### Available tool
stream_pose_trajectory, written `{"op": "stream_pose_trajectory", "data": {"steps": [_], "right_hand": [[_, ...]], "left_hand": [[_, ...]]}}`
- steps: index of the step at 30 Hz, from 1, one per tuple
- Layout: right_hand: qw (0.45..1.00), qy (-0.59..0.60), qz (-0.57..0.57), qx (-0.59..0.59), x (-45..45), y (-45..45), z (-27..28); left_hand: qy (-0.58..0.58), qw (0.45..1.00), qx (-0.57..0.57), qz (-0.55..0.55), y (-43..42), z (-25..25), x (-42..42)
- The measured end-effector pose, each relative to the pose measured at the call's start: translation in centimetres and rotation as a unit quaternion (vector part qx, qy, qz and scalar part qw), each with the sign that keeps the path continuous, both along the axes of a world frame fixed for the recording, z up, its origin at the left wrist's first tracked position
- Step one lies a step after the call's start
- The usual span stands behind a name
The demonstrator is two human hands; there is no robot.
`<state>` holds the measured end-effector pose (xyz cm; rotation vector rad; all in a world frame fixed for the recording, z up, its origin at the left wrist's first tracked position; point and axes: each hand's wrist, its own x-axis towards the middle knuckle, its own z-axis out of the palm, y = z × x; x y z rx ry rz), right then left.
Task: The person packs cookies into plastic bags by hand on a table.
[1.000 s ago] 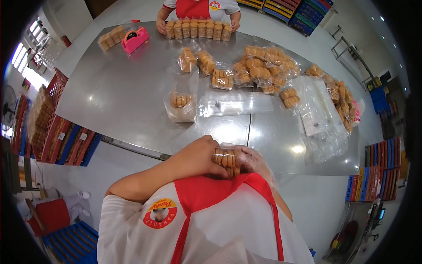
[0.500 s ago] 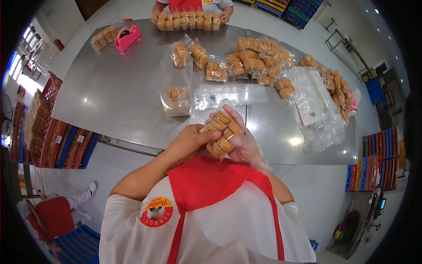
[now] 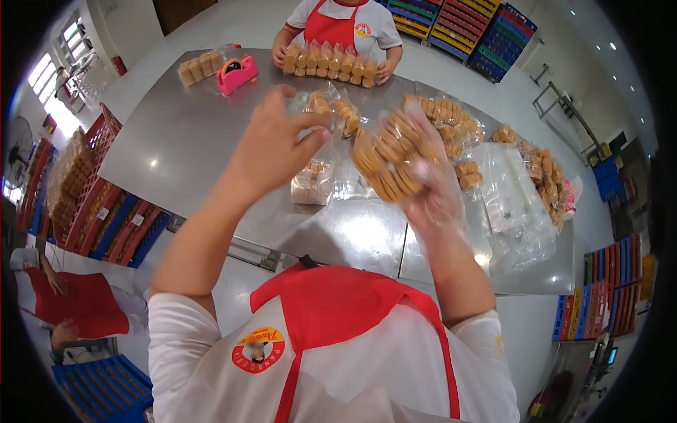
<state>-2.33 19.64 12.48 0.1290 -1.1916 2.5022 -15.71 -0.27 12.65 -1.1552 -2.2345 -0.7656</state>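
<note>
My left hand [image 3: 271, 144] is raised over the steel table [image 3: 162, 141], fingers spread with nothing in them. In my right hand [image 3: 437, 180], which wears a clear plastic glove, is a bag of round cookies [image 3: 395, 155], lifted above the table and slightly blurred. Between my hands, on the table, lies a clear bag with cookies [image 3: 310, 185], partly behind my left hand. More cookie packs [image 3: 345, 116] lie just beyond. Packed bags form a pile [image 3: 451, 120] behind my right hand. Empty clear bags [image 3: 504, 180] lie to its right.
A pink tape dispenser [image 3: 238, 75] stands at the back left beside cookie packs [image 3: 200, 67]. Across the table a co-worker's hands hold a row of bagged cookies [image 3: 330, 63]. Stacked crates [image 3: 99, 211] stand left of the table. Another person [image 3: 77, 303] is at the lower left.
My left hand has let go of the cookie bag and moved up and left, opening. My right hand has lifted the bag up and right. The view has shifted.
</note>
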Motion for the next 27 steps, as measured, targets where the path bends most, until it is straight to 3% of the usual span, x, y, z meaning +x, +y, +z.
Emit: {"op": "stream_pose_trajectory", "data": {"steps": [1,3,6,9,15,18,21,27], "right_hand": [[1.0,0.009,0.006,0.029,-1.6,-0.5,1.0],[0.996,0.027,0.018,0.085,-4.6,-1.4,2.4],[0.99,0.014,0.08,0.118,-7.6,-2.6,3.2],[0.98,-0.006,0.109,0.163,-10.2,-3.1,2.7],[0.924,-0.029,0.18,0.337,-11.3,-0.4,2.4],[0.775,-0.044,0.137,0.615,-10.4,0.3,2.5],[0.517,-0.152,0.12,0.834,-7.8,-2.2,6.4],[0.492,-0.116,0.195,0.841,-6.7,-3.0,5.7]], "left_hand": [[0.072,0.996,-0.043,0.025,0.9,-0.7,-1.8],[-0.14,0.963,-0.227,0.027,2.0,-1.0,-5.4],[-0.313,0.936,-0.135,-0.092,1.6,-0.5,-7.1],[-0.481,0.86,-0.114,-0.127,0.4,-0.5,-8.6],[-0.592,0.783,-0.016,-0.191,-1.6,0.1,-7.7],[-0.599,0.77,-0.029,-0.219,-1.3,0.1,-7.2],[-0.577,0.779,-0.05,-0.239,-0.5,0.8,-5.7],[-0.532,0.81,-0.101,-0.224,0.7,1.3,-2.9]]}}
